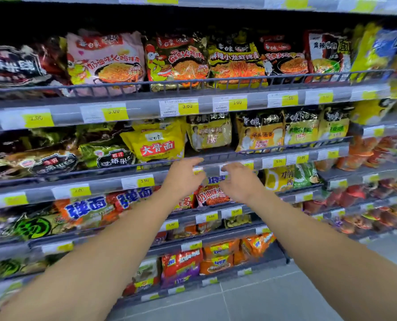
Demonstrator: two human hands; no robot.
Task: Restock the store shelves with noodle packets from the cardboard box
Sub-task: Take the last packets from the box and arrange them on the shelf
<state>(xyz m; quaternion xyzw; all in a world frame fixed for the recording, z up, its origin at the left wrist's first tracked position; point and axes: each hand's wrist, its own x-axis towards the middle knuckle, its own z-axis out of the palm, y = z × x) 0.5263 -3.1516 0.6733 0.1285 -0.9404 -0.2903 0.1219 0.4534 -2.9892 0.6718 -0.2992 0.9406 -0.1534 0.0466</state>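
Hands ×2 at shelf rail, each grip loose (holding 0 pkts), 5+ shelf tiers.

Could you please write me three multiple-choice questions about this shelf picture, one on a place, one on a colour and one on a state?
1. Where does the yellow packet with the red label sit?
A. On the floor
B. On the shelf just above the hands
C. On the top shelf

2. What colour are the price tags on the shelf edges?
A. Yellow
B. Blue
C. Red

3. What are the left hand and right hand holding?
A. A packet each
B. One box together
C. Nothing

Answers:
1 B: it leans behind the rail right above both hands.
2 A: each tag shows a yellow patch with the price.
3 C: the fingers are loosely spread, with no packet in them.
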